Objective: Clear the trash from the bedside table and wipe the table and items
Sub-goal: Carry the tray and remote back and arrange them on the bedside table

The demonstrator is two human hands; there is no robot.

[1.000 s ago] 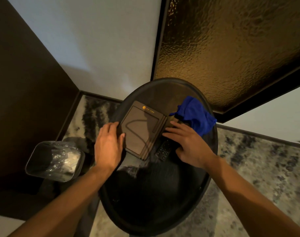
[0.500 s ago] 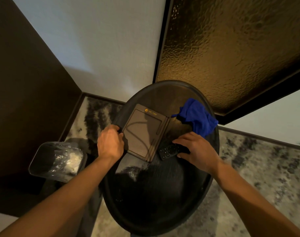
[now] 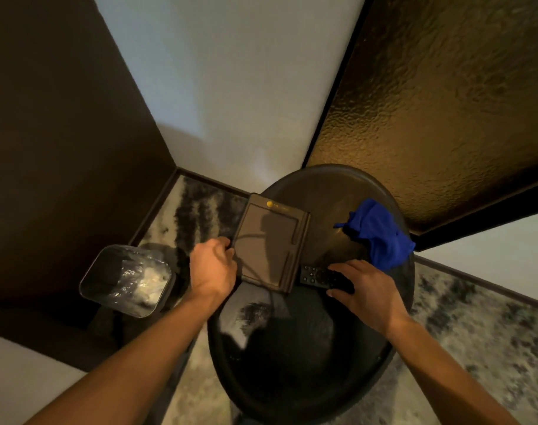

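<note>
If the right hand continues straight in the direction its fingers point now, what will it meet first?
The right hand points left along the remote it holds. First in that line is probably the tray, whose right edge lies close beside the remote's far end. Depth is unclear.

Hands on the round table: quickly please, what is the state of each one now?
Left hand: closed on the left edge of the brown tray.
Right hand: closed on the black remote, which lies on the table.
</note>
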